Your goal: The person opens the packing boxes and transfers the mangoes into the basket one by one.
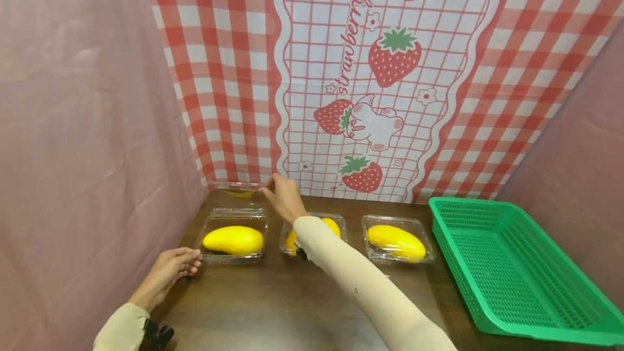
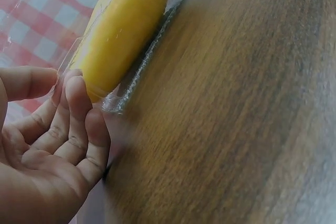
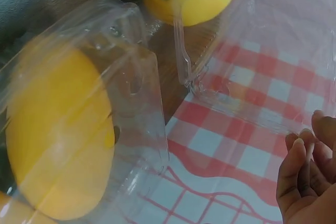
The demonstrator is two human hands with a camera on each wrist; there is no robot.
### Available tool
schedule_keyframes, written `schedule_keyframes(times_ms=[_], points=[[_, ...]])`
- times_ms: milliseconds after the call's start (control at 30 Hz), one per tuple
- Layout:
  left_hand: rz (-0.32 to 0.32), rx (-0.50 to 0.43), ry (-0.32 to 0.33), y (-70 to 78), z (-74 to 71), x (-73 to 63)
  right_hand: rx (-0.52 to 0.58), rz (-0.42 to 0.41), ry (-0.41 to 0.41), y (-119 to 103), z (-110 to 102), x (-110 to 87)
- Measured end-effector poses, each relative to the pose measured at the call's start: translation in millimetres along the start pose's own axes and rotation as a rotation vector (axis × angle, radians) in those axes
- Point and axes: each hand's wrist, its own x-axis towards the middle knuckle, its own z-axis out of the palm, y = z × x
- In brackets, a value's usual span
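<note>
- Mango [image 1: 233,240] at your left lies on its side, its length running left to right, inside the left box [image 1: 236,259], a clear plastic one resting on the brown wooden counter [image 1: 292,302].
- Lid [image 1: 234,185] of that box, likewise clear: raised beyond the box's far side, so the fruit lies uncovered from above.
- Left hand [image 1: 170,270]: your thumb and fingertips, set narrow, pinch the near left corner of the left box; the left wrist view shows the clear edge between them.
- Right hand [image 1: 285,197]: you reach over the middle box [image 1: 344,227] and pinch the lid by its right end, thumb and fingertips close together.
- Middle mango [image 1: 333,226]: sits in the middle box, partly hidden from your head view by your right sleeve [image 1: 361,280].
- Right box [image 1: 414,225]: third in the row, clear plastic, well apart from both your hands. Right mango [image 1: 397,242] lies in it at a slant, its right end nearer you.
- Green basket [image 1: 512,264]: stands just right of the right box, with slotted walls and floor.
- Checked cloth [image 1: 234,69], red and white with strawberry prints, hangs behind the counter; a pink curtain [image 1: 88,123] hangs at your left.
</note>
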Motion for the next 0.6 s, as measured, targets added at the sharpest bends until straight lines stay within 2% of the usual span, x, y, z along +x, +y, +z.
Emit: schedule_keyframes(times_ms=[100, 367, 467, 600], points=[[0.008, -0.001, -0.001, 0.7, 0.3, -0.2, 0.015, 0.034, 0.025, 3.5, 1.2, 1.5], [0.002, -0.017, 0.056, -2.0, 0.6, -2.1, 0.005, 0.127, 0.05, 10.8, 11.2, 0.6], [0.0, -0.02, 0.075, -2.4, 0.1, -2.8, -0.037, 0.136, 0.038, 11.8, 15.9, -1.9], [0.004, -0.026, 0.084, -2.3, -0.7, -2.9, -0.08, 0.194, -0.008, 13.8, 22.8, -6.6]])
